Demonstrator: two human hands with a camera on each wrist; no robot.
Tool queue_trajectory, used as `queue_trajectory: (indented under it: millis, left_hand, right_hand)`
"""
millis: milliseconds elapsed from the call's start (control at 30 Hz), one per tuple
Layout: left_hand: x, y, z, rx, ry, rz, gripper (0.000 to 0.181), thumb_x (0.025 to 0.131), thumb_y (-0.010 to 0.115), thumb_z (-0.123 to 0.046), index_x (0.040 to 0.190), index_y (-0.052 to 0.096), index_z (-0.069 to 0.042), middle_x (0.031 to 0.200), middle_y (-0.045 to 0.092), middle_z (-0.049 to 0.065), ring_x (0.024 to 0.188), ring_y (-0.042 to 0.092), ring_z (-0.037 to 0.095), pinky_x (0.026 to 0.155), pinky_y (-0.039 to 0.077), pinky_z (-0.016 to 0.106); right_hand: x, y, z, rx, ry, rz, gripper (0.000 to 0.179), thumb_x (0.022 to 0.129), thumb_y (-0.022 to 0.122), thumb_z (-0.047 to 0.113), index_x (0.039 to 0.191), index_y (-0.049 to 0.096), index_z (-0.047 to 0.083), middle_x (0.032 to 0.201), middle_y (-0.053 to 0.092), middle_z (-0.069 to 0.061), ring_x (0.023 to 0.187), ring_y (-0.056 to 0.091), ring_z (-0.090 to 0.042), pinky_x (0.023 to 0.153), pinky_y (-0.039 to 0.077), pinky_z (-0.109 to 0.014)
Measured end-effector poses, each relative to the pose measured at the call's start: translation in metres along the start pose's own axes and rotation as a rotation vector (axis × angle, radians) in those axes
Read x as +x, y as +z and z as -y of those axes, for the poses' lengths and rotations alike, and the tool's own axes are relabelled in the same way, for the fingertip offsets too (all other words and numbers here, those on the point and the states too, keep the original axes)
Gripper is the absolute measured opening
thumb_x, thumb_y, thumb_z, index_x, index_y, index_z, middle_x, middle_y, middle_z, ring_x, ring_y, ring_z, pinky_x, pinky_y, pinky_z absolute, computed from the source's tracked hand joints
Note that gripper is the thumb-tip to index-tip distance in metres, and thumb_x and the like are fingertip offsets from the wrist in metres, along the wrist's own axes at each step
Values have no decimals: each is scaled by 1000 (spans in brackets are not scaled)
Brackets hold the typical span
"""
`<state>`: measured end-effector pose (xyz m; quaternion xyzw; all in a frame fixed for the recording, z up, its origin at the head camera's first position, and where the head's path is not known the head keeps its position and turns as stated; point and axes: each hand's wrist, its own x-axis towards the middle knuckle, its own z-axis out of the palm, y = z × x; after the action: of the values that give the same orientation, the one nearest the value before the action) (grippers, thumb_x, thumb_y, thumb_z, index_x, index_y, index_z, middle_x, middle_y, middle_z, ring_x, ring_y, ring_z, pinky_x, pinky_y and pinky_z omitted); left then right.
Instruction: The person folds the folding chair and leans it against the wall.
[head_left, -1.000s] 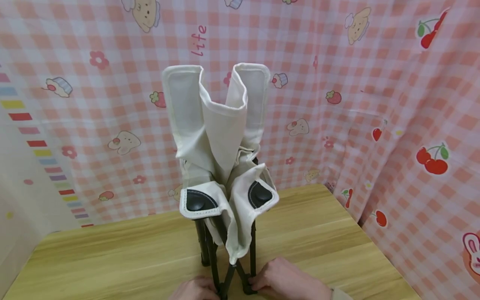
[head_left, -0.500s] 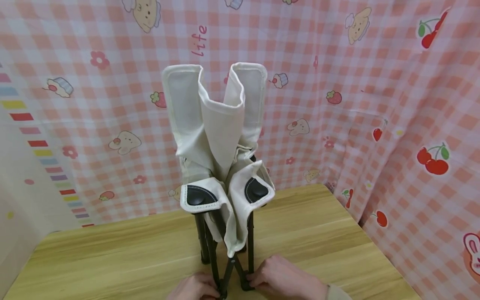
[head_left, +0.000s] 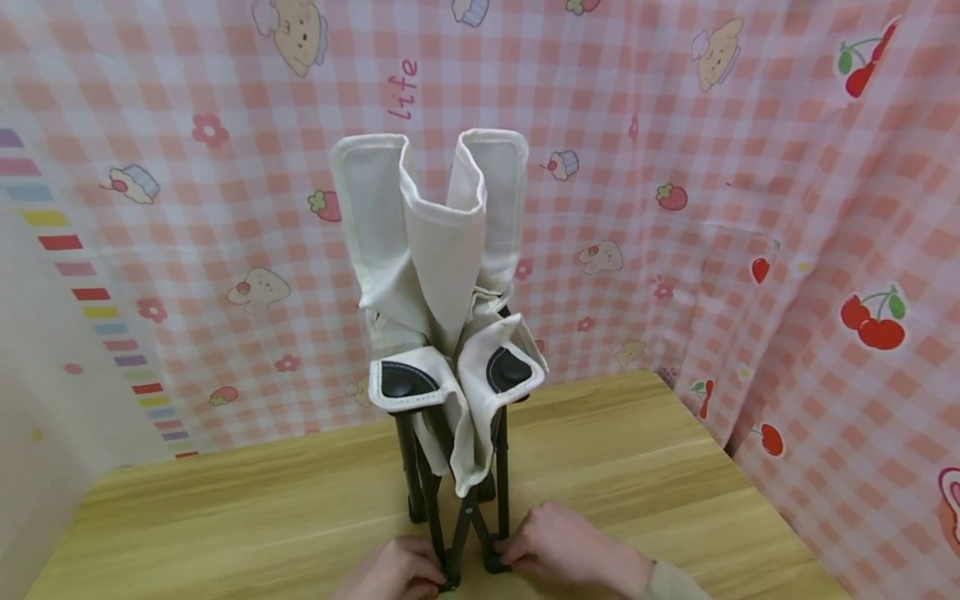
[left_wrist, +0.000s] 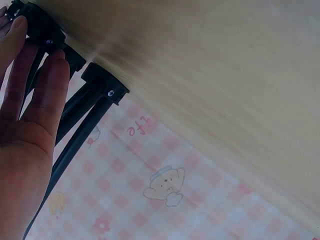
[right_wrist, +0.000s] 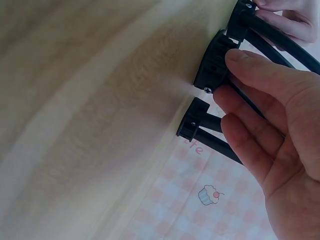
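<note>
A small folding chair (head_left: 444, 267) with off-white fabric and a black frame stands upright, partly folded, its backrest pleated inward. Black corner patches (head_left: 509, 372) mark the front of the seat, which sags between crossed front legs (head_left: 469, 510). My left hand (head_left: 393, 571) pinches the left front foot (left_wrist: 46, 31), partly hidden by the fingers in the left wrist view. With thumb and fingers, my right hand (head_left: 566, 546) grips the right front foot (right_wrist: 212, 65). Behind it, a rear foot (right_wrist: 190, 120) shows in the right wrist view.
The chair stands on a wood-grain table (head_left: 225, 517), whose right edge slants toward the front. Pink checked cloth (head_left: 247, 208) with cartoon prints hangs close behind and to the right. A white wall or cloth (head_left: 45, 467) borders the left side.
The front feet have drawn slightly closer together, and the crossing of the front legs sits higher in view. The seat and backrest have narrowed a little. Both hands keep hold of the feet.
</note>
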<state>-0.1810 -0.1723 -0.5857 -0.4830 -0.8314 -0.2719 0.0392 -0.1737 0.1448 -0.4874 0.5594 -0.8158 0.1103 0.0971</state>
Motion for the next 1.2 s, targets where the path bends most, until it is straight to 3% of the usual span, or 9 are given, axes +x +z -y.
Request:
queue_trajectory:
  millis: [133,467,667,900,1000,1200]
  left_hand:
    - [4,1,5,-30,-4,11,14,95,77,-13,100,84,-24,96,75,-9,87,66,-10,71,49,2]
    - [10,-13,-2,-55,15,-81,10,90,82,-9,95,84,-18,94,76,-5,85,69,-4,70,53,7]
    - [17,-26,-12,-76,-67,-64,9,90,82,-10,94,84,-18,94,76,-7,86,68,-5,72,55,8]
    - [32,-56,-45,-6,-156,-25,9,86,83,-5,90,84,-12,92,77,-2,85,68,0,73,58,14]
    - [35,-60,-48,7,-193,-9,9,86,84,-5,90,84,-13,92,78,-3,85,68,0,74,59,15]
    - [37,-62,-43,-1,-222,-2,10,88,82,-5,92,85,-14,94,79,-2,87,70,1,76,60,17]
  right_hand:
    - [1,-2,-4,-9,0,9,22,86,80,8,94,86,29,105,82,12,90,75,7,69,53,-3]
    - [9,0,-13,-46,35,28,17,86,83,12,94,85,26,106,82,11,87,77,5,72,56,-5]
    - [13,0,-17,-70,43,46,14,88,84,15,95,85,26,100,82,14,86,76,6,75,56,-6]
    - [18,0,-22,-30,115,86,13,88,83,14,97,84,23,105,82,9,86,78,1,68,50,0]
    - [21,0,-24,-16,123,88,14,87,83,12,97,84,22,107,82,8,86,79,0,64,45,3]
    - [24,2,-30,22,143,75,15,86,83,9,96,84,21,108,82,8,88,79,0,67,49,2]
